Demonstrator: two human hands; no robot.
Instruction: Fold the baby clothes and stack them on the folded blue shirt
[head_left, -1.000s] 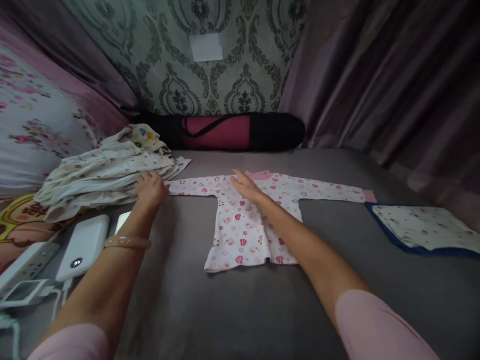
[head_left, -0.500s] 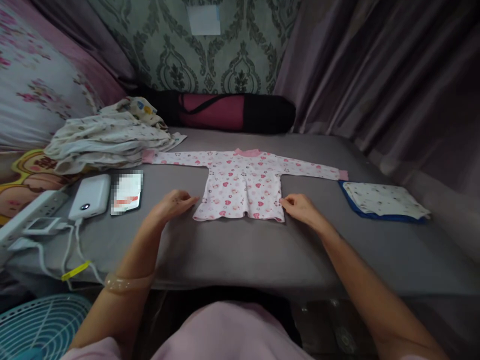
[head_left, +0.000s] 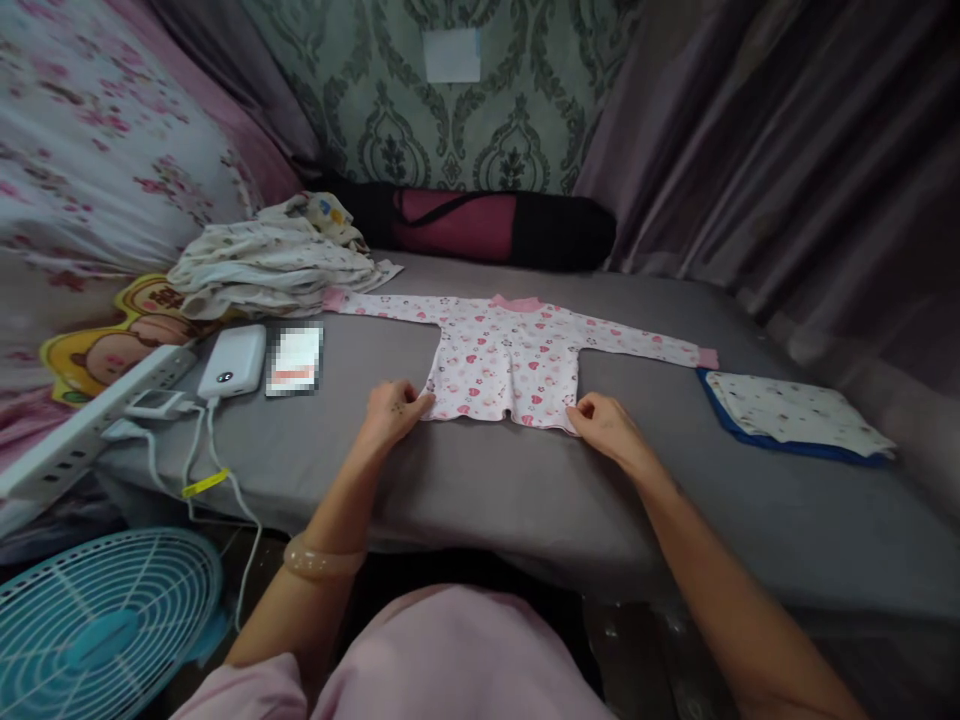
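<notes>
A small white long-sleeved shirt (head_left: 504, 362) with pink hearts, pink collar and pink cuffs lies spread on the grey sheet, its sleeves stretched out to both sides and its hem towards me. My left hand (head_left: 396, 408) pinches the hem's left corner. At the opposite corner, my right hand (head_left: 604, 424) has thumb and fingers closed on the hem. A small fold rises in the middle of the hem. The left cuff touches a heap of pale printed clothes (head_left: 274, 258); the right cuff reaches a folded stack (head_left: 799, 412) of white printed cloth over blue.
Left of the shirt lie a phone (head_left: 294, 360) with a blurred screen, a white power bank (head_left: 234, 360), a power strip (head_left: 97, 425) and cables. A black and maroon bag (head_left: 457, 225) lies along the wall. A blue fan (head_left: 112, 630) stands below the bed edge.
My left hand has moved right onto the hem's left corner, and my right hand has closed in on the other corner. The view has shifted slightly left.
</notes>
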